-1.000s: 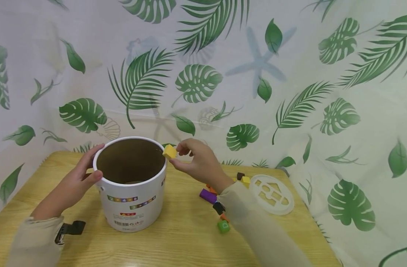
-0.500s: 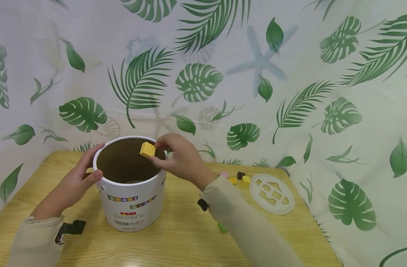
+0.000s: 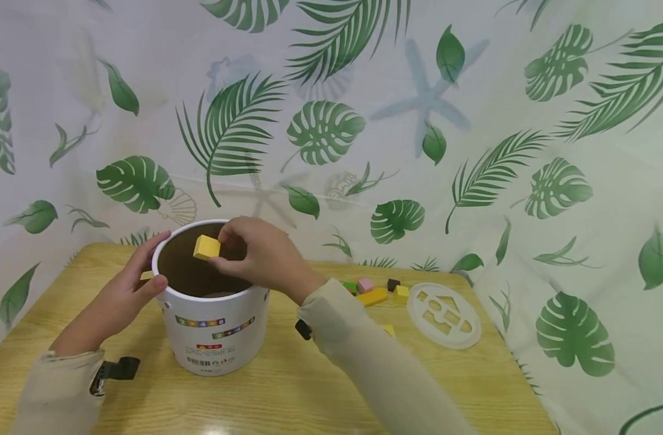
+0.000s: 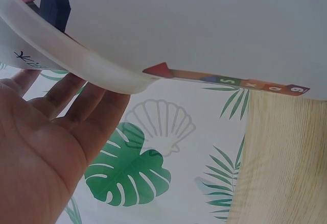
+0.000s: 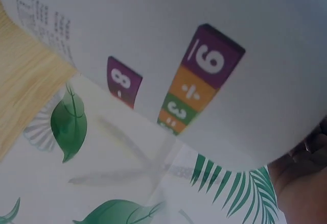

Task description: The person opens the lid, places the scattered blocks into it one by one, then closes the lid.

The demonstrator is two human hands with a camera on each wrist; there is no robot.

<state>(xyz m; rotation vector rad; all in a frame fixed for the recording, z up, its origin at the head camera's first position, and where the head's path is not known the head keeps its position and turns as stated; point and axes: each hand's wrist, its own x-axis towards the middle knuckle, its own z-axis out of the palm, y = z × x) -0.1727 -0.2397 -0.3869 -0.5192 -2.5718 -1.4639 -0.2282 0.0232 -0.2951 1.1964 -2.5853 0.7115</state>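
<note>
A white cylindrical bucket with a brown inside stands on the wooden table. My right hand pinches a yellow block and holds it over the bucket's open mouth. My left hand grips the bucket's left rim, thumb on the edge. The left wrist view shows that hand under the bucket's rim. Only the bucket's printed wall fills the right wrist view; the block is hidden there.
Several small coloured blocks lie on the table right of the bucket. A white round lid with shape cut-outs lies near the right table edge. A leaf-print cloth hangs behind and to the right.
My right hand has carried the yellow block leftward, from just outside the bucket's right rim to over its mouth. The left hand has kept its grip on the rim.
</note>
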